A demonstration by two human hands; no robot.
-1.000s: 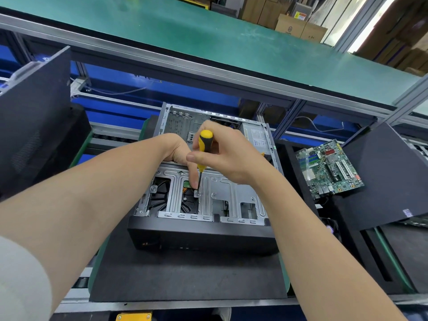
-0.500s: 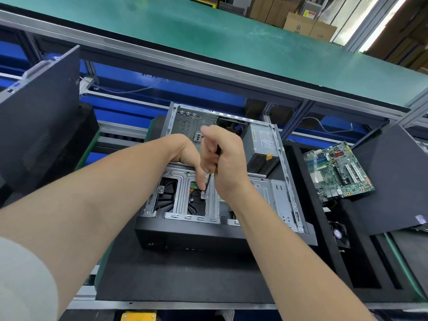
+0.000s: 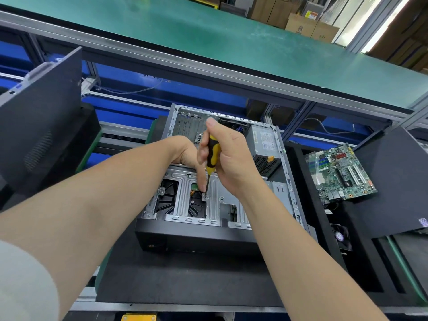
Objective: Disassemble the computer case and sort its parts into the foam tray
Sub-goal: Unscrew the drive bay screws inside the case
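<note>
The right grip (image 3: pixel 231 158) is closed round the yellow-and-black handle of a screwdriver (image 3: pixel 213 151), thumb on top. The tool stands nearly upright, with its tip on a screw (image 3: pixel 205 197) in the metal cage (image 3: pixel 222 188) of the case (image 3: pixel 196 237). The left grip (image 3: pixel 185 151) sits just beside it on the cage's far edge. One finger runs down along the shaft to the tip. Its other fingers are hidden, so I cannot tell whether it holds anything.

The case lies on its side, open face up, on a black mat (image 3: pixel 185 281) on the bench. A power supply (image 3: pixel 264 144) sits in its far right corner.

To the right is the foam tray (image 3: pixel 361 269). A motherboard (image 3: pixel 340 172) lies on its far end and a small fan (image 3: pixel 339 236) in a slot nearer the front. A dark panel (image 3: pixel 393 181) rests tilted just beside the board. Another panel (image 3: pixel 41 117) leans at the far left.

A green shelf (image 3: pixel 231 42) runs above, with cardboard boxes (image 3: pixel 308 26) beyond it.
</note>
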